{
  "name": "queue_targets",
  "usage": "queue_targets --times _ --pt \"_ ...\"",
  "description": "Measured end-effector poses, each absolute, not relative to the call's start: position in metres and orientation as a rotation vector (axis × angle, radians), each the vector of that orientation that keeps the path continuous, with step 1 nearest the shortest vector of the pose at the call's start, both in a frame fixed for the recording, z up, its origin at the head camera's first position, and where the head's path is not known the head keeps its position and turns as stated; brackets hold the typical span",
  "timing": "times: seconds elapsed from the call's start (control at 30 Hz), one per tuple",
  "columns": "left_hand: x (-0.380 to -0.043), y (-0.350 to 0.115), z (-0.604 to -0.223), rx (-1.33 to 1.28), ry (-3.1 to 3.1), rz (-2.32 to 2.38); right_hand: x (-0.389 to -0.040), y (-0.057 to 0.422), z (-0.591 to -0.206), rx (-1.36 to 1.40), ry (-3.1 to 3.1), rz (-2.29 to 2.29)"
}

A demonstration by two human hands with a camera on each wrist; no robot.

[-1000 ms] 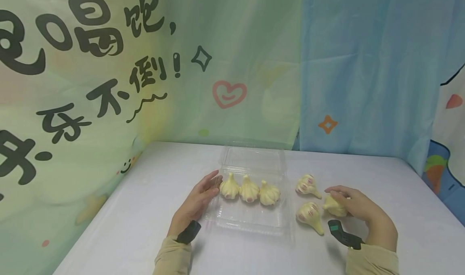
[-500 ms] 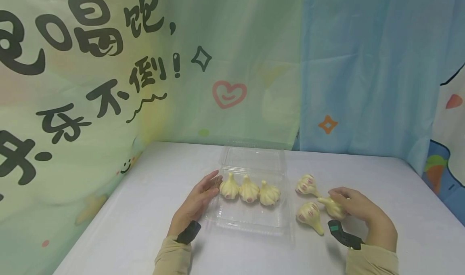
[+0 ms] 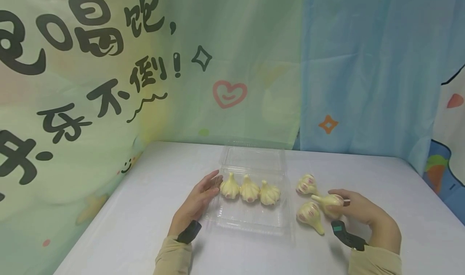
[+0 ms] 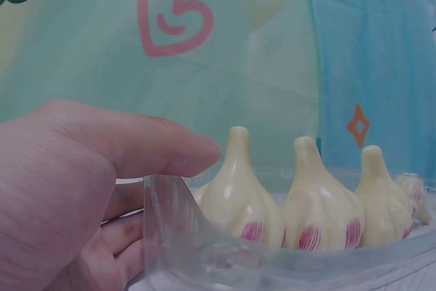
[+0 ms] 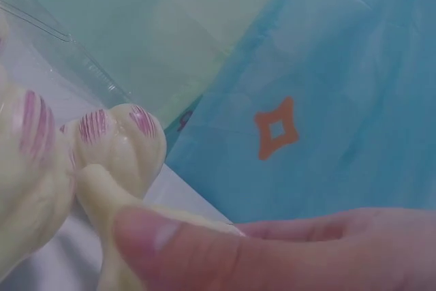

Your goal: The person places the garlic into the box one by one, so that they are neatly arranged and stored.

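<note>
Three pale garlic bulbs stand upright in a row in an open clear plastic box (image 3: pixel 250 222); the middle garlic bulb (image 4: pixel 320 202) shows purple streaks. At the box's left side, my left hand (image 3: pixel 200 194) holds the wall, thumb over the rim and fingers outside. To the right, my right hand (image 3: pixel 357 206) pinches another garlic bulb (image 3: pixel 331 202) between thumb and fingers, its stem pointing left. In the right wrist view the thumb lies across this bulb, hiding part of it. Two more bulbs lie beside it, a rear garlic bulb (image 3: pixel 306 184) and a front garlic bulb (image 3: pixel 308 213).
The box's clear lid (image 3: pixel 253 158) lies folded back toward the rear of the white table (image 3: pixel 145 210). Behind the table hang a green printed curtain (image 3: pixel 232 45) and a blue curtain (image 3: pixel 370 65).
The garlic bulb in my right hand has turned, its stem swinging out to the left, and has shifted slightly left over the loose bulbs. My left hand has stayed at the box.
</note>
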State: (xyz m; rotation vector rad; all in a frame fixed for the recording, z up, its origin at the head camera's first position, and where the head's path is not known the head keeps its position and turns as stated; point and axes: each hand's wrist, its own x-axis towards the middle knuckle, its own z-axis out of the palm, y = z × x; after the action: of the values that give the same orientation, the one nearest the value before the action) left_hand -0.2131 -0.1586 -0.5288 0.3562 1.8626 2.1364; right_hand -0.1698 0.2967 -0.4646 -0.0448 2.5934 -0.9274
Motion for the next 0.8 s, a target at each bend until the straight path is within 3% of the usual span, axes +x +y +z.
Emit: queue_targets --times 0.8 --pt "-0.2111 -0.1584 -0.5271 0.367 1.88 2.127 -0.1688 0.2981 -0.4649 0.038 2.588 -0.967"
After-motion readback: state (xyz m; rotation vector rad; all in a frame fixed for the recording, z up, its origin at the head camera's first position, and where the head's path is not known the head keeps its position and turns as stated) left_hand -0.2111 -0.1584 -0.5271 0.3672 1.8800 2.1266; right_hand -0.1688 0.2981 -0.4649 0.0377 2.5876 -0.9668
